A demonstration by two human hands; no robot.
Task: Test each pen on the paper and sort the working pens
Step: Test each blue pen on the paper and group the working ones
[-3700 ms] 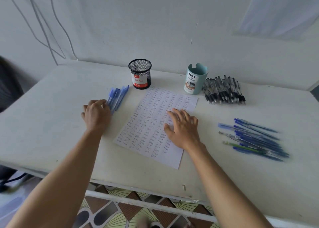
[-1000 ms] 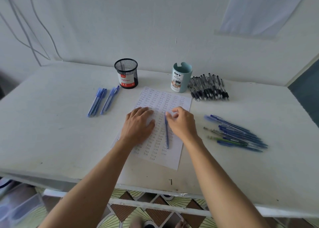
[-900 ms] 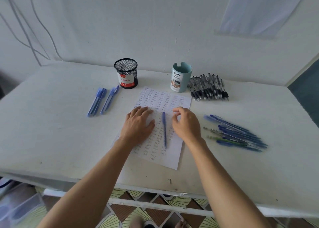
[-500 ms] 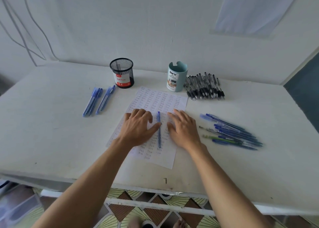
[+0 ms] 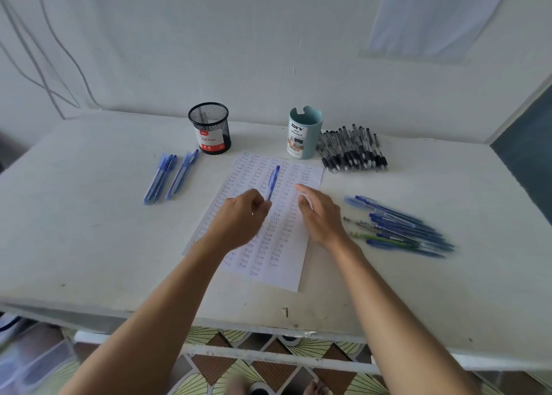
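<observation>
A sheet of paper (image 5: 268,239) covered in small handwritten marks lies in the middle of the white table (image 5: 89,239). My left hand (image 5: 239,221) pinches the lower end of a blue pen (image 5: 273,181), which points away from me over the paper. My right hand (image 5: 321,215) rests on the paper's right side with relaxed fingers, holding nothing. A few blue pens (image 5: 170,176) lie to the left of the paper. A larger fan of blue pens (image 5: 400,227) lies to the right.
A black mesh pen cup (image 5: 210,128) and a teal desk organizer cup (image 5: 303,133) stand at the back, by the wall. Several black pens (image 5: 352,149) lie in a pile right of the teal cup. The table's front edge runs below my forearms.
The blue pen lay flat on the paper between my hands; my left hand has now picked it up by its lower end. My right hand has shifted slightly right.
</observation>
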